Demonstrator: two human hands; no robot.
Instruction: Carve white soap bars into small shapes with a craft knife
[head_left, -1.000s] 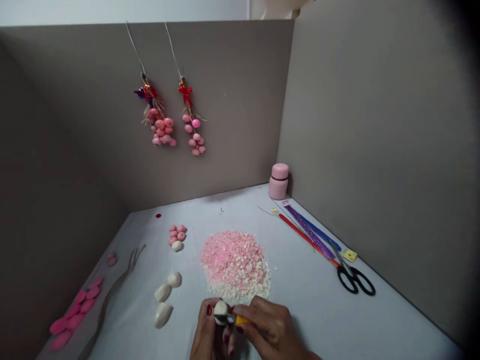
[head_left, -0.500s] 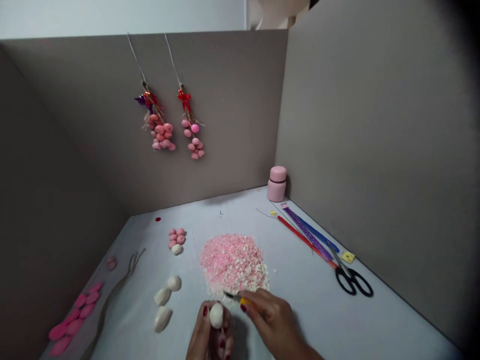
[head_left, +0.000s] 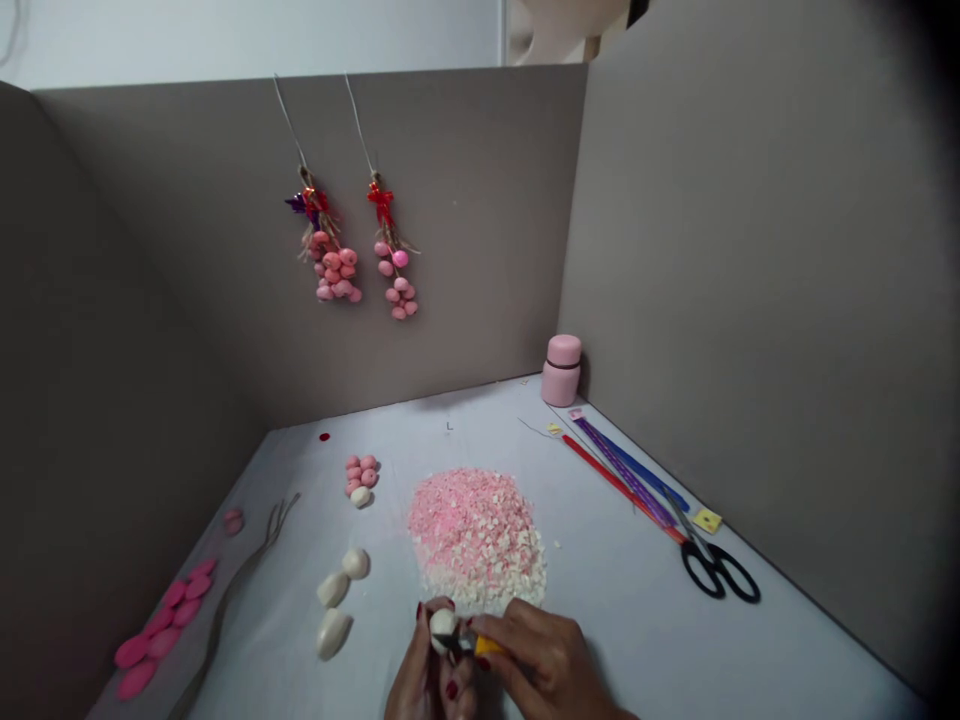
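Observation:
A small white rounded lump [head_left: 441, 624], like carved soap, sits in the fingers of my left hand [head_left: 420, 672], which is closed round it near the table's front. My right hand [head_left: 547, 655] grips a small knife [head_left: 489, 640] by its yellow handle. The dark blade lies against the lump's right side. Just beyond both hands spreads a heap of pink and white shavings [head_left: 476, 535]. To the left lie three white lumps [head_left: 333, 633], apart from my hands.
Pink balls [head_left: 361, 473] with one white ball and bright pink ovals [head_left: 161, 632] lie left, beside twine [head_left: 225, 605]. Scissors [head_left: 720, 570], ribbons [head_left: 619, 480] and a pink jar [head_left: 562, 370] are at right. Two ball strings [head_left: 336, 270] hang on the grey back panel [head_left: 480, 230].
The knife blade has come down and left from above the shavings onto the white lump. My hands are now closer together, and the view has shifted slightly.

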